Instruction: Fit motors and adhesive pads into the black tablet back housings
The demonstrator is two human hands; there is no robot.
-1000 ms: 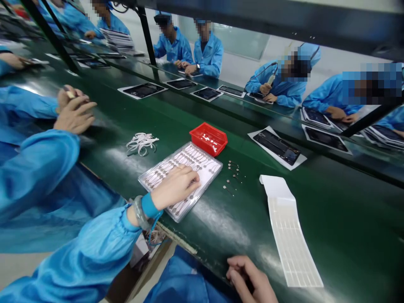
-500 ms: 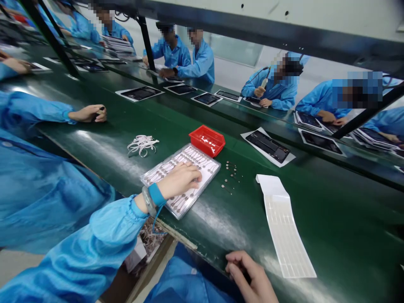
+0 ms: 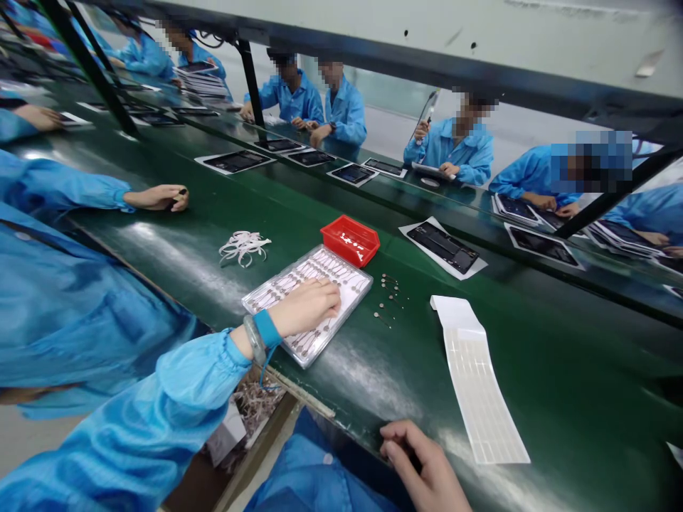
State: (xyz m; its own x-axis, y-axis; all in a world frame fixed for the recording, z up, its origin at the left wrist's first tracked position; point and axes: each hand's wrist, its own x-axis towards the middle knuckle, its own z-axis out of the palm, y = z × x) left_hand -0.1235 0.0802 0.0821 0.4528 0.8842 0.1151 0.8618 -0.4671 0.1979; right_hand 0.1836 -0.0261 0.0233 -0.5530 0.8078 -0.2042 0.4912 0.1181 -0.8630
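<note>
The left hand [image 3: 308, 307] curls over the clear tray [image 3: 334, 331] of wired discs [image 3: 356, 289] on the tabletop [image 3: 560, 370], perhaps steadying it; I cannot tell whether it pinches one. The red bin [image 3: 346, 254] sits just beside the tray and loose discs [image 3: 380, 306] lie near, likely for easy reach. The right hand [image 3: 419, 462], loosely curled by the near edge, hides whatever it may hold.

Single head view: your camera is looking forward and down over the green bench [image 3: 576, 355], which is running from ten to four o'clock. It's sitting close above your left hand [image 3: 306, 309], near centre toward seven; the bottom edge is cropping your right hand [image 3: 424, 466] at five. Co-workers [image 3: 462, 149] are showing farther off, ten to three.
</note>
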